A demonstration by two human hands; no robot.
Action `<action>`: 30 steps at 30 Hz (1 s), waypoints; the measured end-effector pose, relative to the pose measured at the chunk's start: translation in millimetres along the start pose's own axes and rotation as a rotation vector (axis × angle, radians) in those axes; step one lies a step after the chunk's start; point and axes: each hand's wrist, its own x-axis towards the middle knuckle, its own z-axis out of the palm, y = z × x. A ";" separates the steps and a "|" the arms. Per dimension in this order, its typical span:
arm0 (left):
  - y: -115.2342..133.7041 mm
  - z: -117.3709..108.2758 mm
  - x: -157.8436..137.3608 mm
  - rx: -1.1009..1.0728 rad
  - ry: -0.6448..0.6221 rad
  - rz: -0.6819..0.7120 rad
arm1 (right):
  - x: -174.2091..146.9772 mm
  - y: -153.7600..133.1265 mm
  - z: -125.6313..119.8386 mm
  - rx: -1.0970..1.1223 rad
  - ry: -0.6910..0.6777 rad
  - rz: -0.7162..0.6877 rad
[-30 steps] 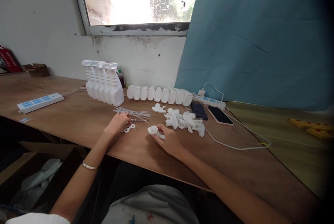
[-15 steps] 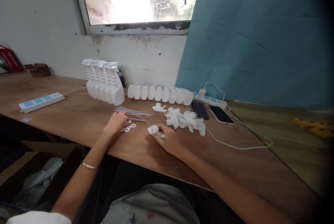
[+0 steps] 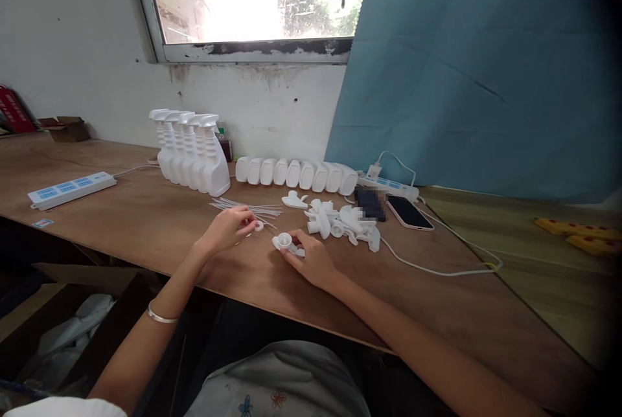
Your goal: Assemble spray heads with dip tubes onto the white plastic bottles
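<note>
Sprayer (image 3: 284,241): pinched by the right hand (image 3: 313,263), eight o'clock from the pile (image 3: 350,217); a loose hold could tip it. Ring (image 3: 260,226): apparently pinched by the left hand (image 3: 228,228), ten o'clock from the sprayer; being small, it could slip. Materials: sprayer smooth white plastic, round-cupped; ring white, flat.

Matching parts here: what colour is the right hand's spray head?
The spray head is white, clearest in the head view.
</note>
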 end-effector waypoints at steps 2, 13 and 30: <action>16.6 0.9 -2.1 -0.126 -0.041 0.069 | 0.1 1.0 0.7 0.000 -0.003 -0.004; 39.1 28.6 -1.9 -0.254 -0.002 0.075 | -1.2 2.3 1.6 -0.009 -0.027 -0.035; 43.9 23.7 -2.6 -0.235 0.008 0.129 | -1.1 3.4 0.9 0.022 -0.039 -0.017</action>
